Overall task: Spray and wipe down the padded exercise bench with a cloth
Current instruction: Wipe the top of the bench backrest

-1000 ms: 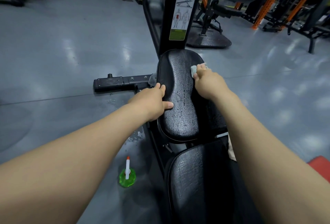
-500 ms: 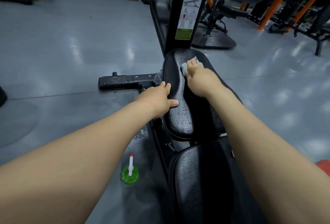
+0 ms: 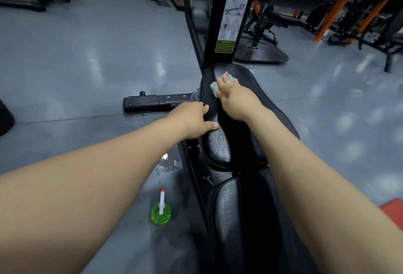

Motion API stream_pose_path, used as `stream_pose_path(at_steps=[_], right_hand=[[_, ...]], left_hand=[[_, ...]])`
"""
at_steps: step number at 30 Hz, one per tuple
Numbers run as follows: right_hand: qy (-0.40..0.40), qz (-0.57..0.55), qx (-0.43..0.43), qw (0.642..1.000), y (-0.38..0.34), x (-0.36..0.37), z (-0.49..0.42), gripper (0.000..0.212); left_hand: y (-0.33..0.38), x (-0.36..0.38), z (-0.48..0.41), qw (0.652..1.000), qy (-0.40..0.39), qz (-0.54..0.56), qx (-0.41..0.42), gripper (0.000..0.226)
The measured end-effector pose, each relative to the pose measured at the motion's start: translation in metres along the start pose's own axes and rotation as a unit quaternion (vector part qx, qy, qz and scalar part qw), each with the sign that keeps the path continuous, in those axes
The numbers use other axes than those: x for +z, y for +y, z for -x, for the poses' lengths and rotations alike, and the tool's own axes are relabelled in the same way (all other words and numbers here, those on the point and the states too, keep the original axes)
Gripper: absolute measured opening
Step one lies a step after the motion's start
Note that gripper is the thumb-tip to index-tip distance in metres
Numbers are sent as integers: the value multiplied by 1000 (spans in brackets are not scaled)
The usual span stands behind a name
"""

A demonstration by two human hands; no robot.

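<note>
1. clamped on the cloth [image 3: 220, 84] with the right hand [image 3: 235, 101]: bunched under curled fingers and pressed onto the far end of the seat pad [image 3: 220, 149], with one corner poking out past the fingertips and another on the thumb side.
2. against a second ago, carried leftward across that far end: then near the pad's right rim, now close to its left rim, just short of the upright post [image 3: 220, 33].
3. no change at the left hand [image 3: 192, 118]: hooked over the pad's left edge, just behind and left of the wiping grip, thumb laid on top, fingers wrapped over the rim and mostly hidden. bracing, by the look of it.
4. nearer the body than both grips, speckled with what look like droplets across the pad's near half: reads as sprayed but not yet wiped.
5. meaning for the task: one sideways pass over the far end about done. judged early to middle of the wiping, with this pad's near half and the lower pad [image 3: 244, 219] under the forearms left to do.
6. standing upright on the floor, well back from the left grip and below that forearm: the green spray bottle [image 3: 161, 212], touched by neither hand. between it and the left grip, a wet patch [image 3: 168, 164].
7. probably next: drawing the cloth back toward the body in overlapping strokes, minding slip on damp vinyl under the bracing grip.
</note>
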State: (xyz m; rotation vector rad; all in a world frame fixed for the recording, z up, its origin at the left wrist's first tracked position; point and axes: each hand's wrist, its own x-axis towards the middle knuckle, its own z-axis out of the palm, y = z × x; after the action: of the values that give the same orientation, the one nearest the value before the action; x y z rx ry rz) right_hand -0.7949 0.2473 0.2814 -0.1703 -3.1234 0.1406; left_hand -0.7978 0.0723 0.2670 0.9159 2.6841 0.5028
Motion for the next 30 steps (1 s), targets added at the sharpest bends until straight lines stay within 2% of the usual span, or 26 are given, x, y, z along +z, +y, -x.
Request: stream_pose_path(at_steps=[2, 5, 7, 9, 12, 19, 25, 30], right_hand=[[-5, 14, -34, 999, -2, 10, 19, 36], [7, 5, -66, 998, 1, 14, 35, 34], [11, 2, -63, 998, 2, 7, 25, 38], [-1, 1, -47, 999, -1, 3, 9, 41], [18, 14, -39, 999, -10, 5, 2, 31], [3, 24, -106, 994, -14, 9, 49, 42], [-21, 84, -72, 994, -18, -1, -1, 39], [-22, 97, -147, 984, -22, 8, 37, 41]], left_hand=[[-2, -1, 3, 1000, 16, 9, 1, 66], [-7, 8, 12, 998, 36, 52, -9, 61], [-10, 15, 20, 995, 47, 82, -12, 62], [-12, 23, 25, 991, 68, 117, -18, 54], [-9, 34, 31, 979, 100, 173, -43, 44], [-8, 51, 30, 952, 156, 254, -65, 38], [-8, 50, 33, 944, 152, 280, -82, 32], [-11, 46, 34, 947, 133, 278, -93, 32]])
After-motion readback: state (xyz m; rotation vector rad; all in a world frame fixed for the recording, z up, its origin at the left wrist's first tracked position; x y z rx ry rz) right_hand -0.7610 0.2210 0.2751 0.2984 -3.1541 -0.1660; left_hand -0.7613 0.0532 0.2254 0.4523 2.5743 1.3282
